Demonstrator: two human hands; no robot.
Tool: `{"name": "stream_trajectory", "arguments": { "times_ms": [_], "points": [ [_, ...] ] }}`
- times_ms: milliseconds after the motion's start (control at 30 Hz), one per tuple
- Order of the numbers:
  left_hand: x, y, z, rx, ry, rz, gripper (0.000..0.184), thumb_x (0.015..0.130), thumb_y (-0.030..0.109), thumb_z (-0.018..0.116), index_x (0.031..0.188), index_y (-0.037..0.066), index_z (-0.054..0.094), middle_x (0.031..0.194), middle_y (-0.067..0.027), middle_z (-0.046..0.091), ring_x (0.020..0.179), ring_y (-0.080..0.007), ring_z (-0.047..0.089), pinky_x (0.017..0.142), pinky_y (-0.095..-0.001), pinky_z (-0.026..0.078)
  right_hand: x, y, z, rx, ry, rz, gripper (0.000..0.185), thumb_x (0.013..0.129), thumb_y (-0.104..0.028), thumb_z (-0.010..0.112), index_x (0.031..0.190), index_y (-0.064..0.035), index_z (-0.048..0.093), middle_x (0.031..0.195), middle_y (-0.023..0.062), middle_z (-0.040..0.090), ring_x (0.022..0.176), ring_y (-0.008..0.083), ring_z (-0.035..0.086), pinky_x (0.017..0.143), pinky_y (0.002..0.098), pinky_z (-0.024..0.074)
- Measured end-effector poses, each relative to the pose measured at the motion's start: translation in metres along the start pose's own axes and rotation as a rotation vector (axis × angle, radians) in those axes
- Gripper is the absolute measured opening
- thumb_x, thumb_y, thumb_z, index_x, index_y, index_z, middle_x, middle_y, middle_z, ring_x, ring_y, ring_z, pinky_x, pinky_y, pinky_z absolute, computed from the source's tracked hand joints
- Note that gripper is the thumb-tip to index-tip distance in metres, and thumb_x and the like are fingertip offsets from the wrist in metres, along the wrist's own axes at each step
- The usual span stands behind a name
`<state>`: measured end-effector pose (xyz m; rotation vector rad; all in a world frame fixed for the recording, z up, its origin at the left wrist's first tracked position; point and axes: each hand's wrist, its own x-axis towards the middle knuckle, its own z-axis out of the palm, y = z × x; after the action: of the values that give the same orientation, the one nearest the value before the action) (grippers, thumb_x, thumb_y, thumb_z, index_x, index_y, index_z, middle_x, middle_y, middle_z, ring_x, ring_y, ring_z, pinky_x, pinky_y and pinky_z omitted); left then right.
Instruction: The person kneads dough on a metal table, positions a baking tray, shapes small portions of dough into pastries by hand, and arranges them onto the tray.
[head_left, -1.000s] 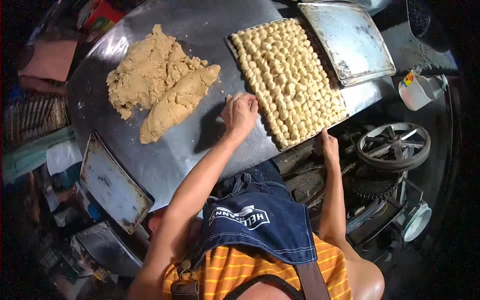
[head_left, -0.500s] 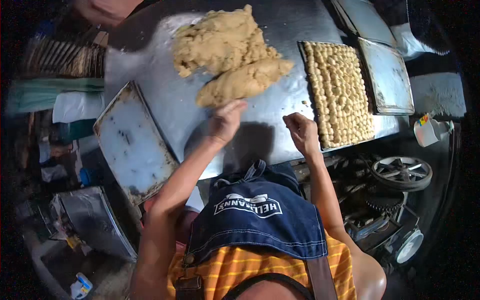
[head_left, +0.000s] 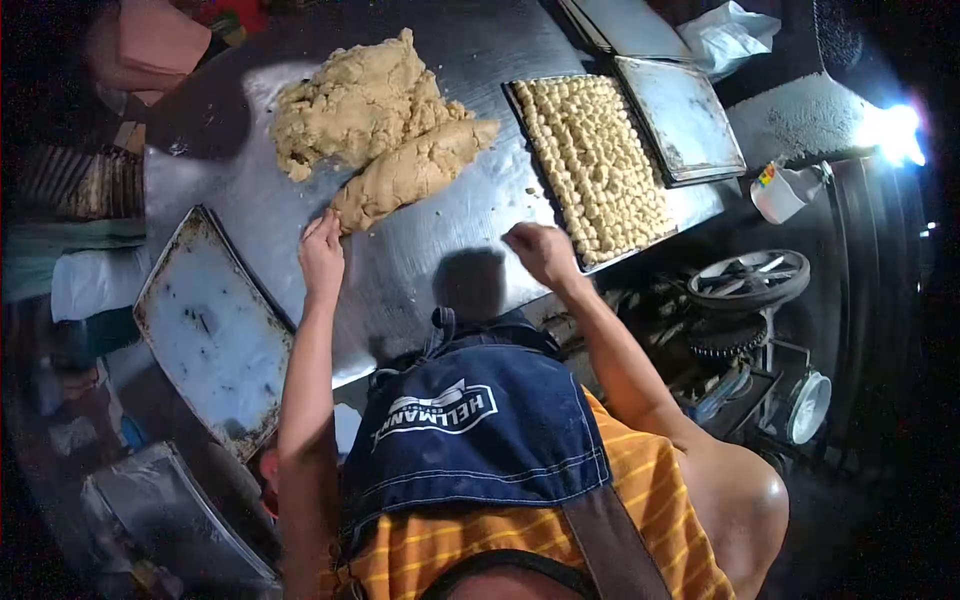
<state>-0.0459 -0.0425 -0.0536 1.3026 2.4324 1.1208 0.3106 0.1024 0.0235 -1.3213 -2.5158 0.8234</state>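
Note:
A thick, tapered roll of tan dough (head_left: 415, 172) lies slantwise on the metal table (head_left: 400, 265), against a larger rough mound of dough (head_left: 365, 100). My left hand (head_left: 322, 258) is at the roll's near left end, its fingers closed on the tip. My right hand (head_left: 545, 255) hovers by the near left corner of a baking tray (head_left: 543, 160), fingers curled together. Whatever those fingers hold, if anything, is hidden. Rows of small dough balls (head_left: 600, 165) cover that tray.
A worn, flat tray (head_left: 215, 325) juts past the table's left edge. More metal trays (head_left: 680, 115) lie at the right, near a white plastic bag (head_left: 730, 38). A white plastic jug (head_left: 785, 192) and a spoked wheel (head_left: 748, 278) are beyond the table's right side.
My view has swung, so the table contents sit further left in it. My left hand has moved from beneath the roll to its left tip. My right hand stays closed near the tray.

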Motion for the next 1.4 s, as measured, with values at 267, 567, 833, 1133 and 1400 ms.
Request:
{"name": "stream_trajectory", "arguments": {
  "times_ms": [267, 567, 833, 1133, 1400],
  "points": [
    [-0.005, 0.01, 0.01, 0.282, 0.068, 0.098, 0.032, 0.097, 0.01, 0.061, 0.126, 0.002, 0.071, 0.111, -0.0163, 0.074, 0.091, -0.0365, 0.067, 0.082, -0.0409, 0.054, 0.089, 0.098, -0.058, -0.125, 0.317, 0.012, 0.026, 0.09, -0.028, 0.068, 0.093, -0.0047, 0.078, 0.08, 0.0136, 0.074, 0.065, 0.0332, 0.067, 0.062, 0.0434, 0.0533],
    [-0.014, 0.012, 0.016, 0.159, 0.094, 0.058, 0.03, 0.092, 0.008, 0.062, 0.12, 0.001, 0.071, 0.105, -0.0205, 0.071, 0.091, -0.041, 0.065, 0.081, -0.0459, 0.053, 0.117, 0.101, -0.027, -0.322, 0.432, 0.032, 0.024, 0.09, -0.025, 0.062, 0.087, -0.0033, 0.072, 0.091, 0.0205, 0.07, 0.07, 0.0442, 0.065, 0.062, 0.0505, 0.0522],
    [-0.013, -0.002, -0.013, 0.242, -0.028, 0.065, 0.029, 0.092, 0.011, 0.062, 0.118, 0.003, 0.071, 0.105, -0.0169, 0.071, 0.088, -0.0389, 0.066, 0.08, -0.045, 0.053, 0.046, 0.032, 0.01, 0.145, 0.141, -0.033, 0.017, 0.088, -0.017, 0.072, 0.099, -0.0039, 0.072, 0.098, 0.0111, 0.07, 0.082, 0.028, 0.063, 0.072, 0.0406, 0.0511],
    [-0.019, -0.011, -0.015, 0.161, -0.034, 0.125, 0.029, 0.09, 0.015, 0.067, 0.116, 0.003, 0.072, 0.096, -0.0167, 0.071, 0.078, -0.0398, 0.065, 0.073, -0.046, 0.054, 0.079, 0.024, 0.068, -0.135, 0.128, 0.06, 0.053, 0.1, -0.054, 0.053, 0.119, -0.0068, 0.069, 0.131, 0.021, 0.062, 0.123, 0.0417, 0.055, 0.106, 0.0531, 0.0386],
    [-0.011, 0.037, -0.014, -0.029, 0.022, -0.188, 0.017, 0.09, 0.014, 0.065, 0.103, 0.005, 0.073, 0.092, -0.0177, 0.071, 0.08, -0.0403, 0.067, 0.073, -0.0493, 0.053, 0.1, 0.027, 0.121, -0.414, 0.359, -0.006, 0.089, 0.101, -0.071, 0.031, 0.156, -0.0008, 0.039, 0.16, 0.0277, 0.038, 0.147, 0.0466, 0.033, 0.119, 0.064, 0.0196]
  ]
}}
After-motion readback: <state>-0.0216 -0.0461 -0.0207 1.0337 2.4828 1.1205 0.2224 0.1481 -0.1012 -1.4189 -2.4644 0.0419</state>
